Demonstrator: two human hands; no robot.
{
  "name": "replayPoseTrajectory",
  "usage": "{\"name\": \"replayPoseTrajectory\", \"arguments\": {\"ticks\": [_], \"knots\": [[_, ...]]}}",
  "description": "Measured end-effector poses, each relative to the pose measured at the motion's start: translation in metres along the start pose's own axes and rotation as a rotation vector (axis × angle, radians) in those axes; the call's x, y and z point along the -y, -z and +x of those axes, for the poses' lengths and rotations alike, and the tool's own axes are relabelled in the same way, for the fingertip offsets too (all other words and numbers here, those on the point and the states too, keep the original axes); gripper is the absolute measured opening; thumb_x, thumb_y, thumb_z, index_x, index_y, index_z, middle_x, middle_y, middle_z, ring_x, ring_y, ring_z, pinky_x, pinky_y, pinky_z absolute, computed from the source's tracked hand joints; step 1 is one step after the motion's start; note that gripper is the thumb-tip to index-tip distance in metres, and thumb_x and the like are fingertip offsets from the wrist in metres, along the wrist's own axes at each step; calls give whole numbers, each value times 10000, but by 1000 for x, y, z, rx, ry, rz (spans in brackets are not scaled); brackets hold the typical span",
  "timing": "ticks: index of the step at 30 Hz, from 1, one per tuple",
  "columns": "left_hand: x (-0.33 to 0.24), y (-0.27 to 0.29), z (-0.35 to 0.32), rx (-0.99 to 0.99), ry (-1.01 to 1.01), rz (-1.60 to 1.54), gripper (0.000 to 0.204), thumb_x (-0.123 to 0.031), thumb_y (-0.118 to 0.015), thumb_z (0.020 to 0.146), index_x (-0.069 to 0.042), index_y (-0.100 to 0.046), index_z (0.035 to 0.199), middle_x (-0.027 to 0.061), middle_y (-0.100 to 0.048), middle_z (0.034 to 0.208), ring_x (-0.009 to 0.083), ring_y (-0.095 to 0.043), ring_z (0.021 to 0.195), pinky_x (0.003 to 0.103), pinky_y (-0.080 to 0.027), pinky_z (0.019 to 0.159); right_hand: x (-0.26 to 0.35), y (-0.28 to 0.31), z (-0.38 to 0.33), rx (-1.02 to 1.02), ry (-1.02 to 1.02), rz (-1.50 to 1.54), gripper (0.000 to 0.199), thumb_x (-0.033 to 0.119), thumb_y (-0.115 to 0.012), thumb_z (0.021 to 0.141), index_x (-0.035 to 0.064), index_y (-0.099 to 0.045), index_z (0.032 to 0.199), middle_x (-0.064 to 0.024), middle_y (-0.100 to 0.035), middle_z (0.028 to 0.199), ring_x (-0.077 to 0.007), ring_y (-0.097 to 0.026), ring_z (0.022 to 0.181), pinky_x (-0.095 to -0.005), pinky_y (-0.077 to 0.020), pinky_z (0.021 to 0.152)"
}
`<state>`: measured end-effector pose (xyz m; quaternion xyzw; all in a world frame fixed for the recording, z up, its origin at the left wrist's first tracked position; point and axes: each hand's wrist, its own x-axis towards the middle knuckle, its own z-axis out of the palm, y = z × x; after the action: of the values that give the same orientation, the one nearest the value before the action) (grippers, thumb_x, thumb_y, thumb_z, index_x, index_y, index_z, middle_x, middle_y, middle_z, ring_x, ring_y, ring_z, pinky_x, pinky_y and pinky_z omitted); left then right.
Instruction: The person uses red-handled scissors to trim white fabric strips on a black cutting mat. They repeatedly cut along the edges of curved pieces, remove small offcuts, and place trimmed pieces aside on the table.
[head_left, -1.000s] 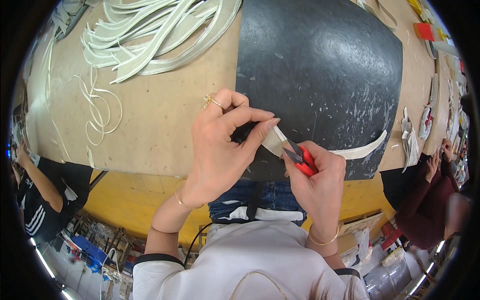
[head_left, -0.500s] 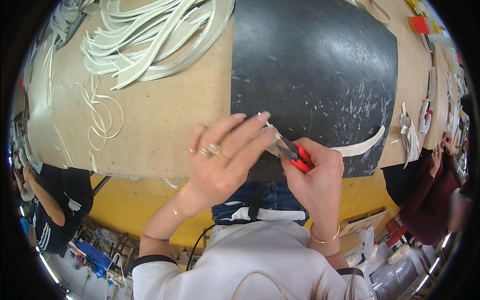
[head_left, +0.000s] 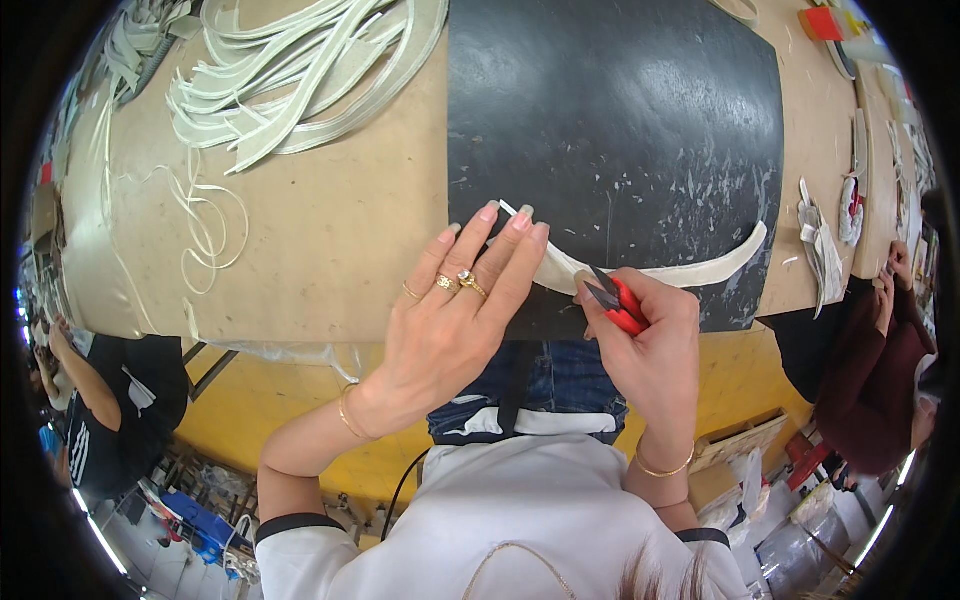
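Observation:
A curved cream strip [head_left: 700,272] lies along the near part of a black mat [head_left: 610,120]. My left hand [head_left: 445,305] rests flat over the strip's left end, fingers stretched out and side by side. Past the fingertips a thin white tip of the strip shows; the stretch below the fingers is hidden. In my right hand [head_left: 655,350] are red-handled thread snips [head_left: 628,308], their dark blades pointing up and left beside the strip. The thumb and fingertips of that hand are close to the strip's lower edge; whether they touch it I cannot tell.
A pile of pale curved strips [head_left: 310,85] covers the table's far left. Loose thin cord [head_left: 205,235] coils nearer. Cream scraps [head_left: 820,250] lie right of the mat, with a red and yellow object [head_left: 825,24] beyond. Other people work at both sides.
My left hand has flattened onto the strip, its fingers straightening. My right hand has shifted slightly right with the snips, and more of the strip now shows between the hands.

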<state>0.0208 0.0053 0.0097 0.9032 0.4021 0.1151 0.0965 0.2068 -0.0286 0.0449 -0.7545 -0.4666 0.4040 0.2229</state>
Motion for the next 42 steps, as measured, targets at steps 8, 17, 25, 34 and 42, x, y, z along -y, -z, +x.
{"name": "replayPoseTrajectory", "arguments": {"ticks": [8,17,25,34,42], "knots": [[-2,-2,-2,16,-18,64,432,-77,-568,891,-71,-612,1320,77,-582,1403,245,-511,1340,412,-291,1173,-3,6,-4,47,39,-45,146,76,-715,862,-51,-686,796,-49,-573,534,-58,-452,510,-248,-370,495],[-17,-5,-6,66,48,49,407,-137,-567,894,-222,-634,1286,108,-499,1486,326,-499,1349,479,-279,1145,1,7,0,29,-15,-64,141,80,-712,836,-45,-669,786,-62,-529,535,-80,-423,517,-264,-359,504],[-14,-4,-13,120,71,75,605,-40,-548,865,-263,-533,1427,82,-380,1576,362,-341,1450,497,-241,1150,4,9,-1,66,-36,-112,137,111,-704,772,19,-688,872,-137,-608,612,-340,-623,571,-377,-477,562],[-16,-7,-15,181,82,-169,664,38,-511,844,-115,-451,1487,56,-359,1590,278,-295,1488,501,-154,1194,-2,24,-1,48,185,-113,170,83,-742,722,47,-697,882,-124,-654,694,-318,-643,610,-359,-488,566],[-14,-5,-14,186,141,-275,635,47,-529,849,-97,-468,1465,46,-392,1571,267,-331,1471,508,-163,1187,-8,28,8,88,181,-159,174,77,-745,707,53,-695,872,-115,-650,692,-309,-646,621,-356,-488,570]]}}
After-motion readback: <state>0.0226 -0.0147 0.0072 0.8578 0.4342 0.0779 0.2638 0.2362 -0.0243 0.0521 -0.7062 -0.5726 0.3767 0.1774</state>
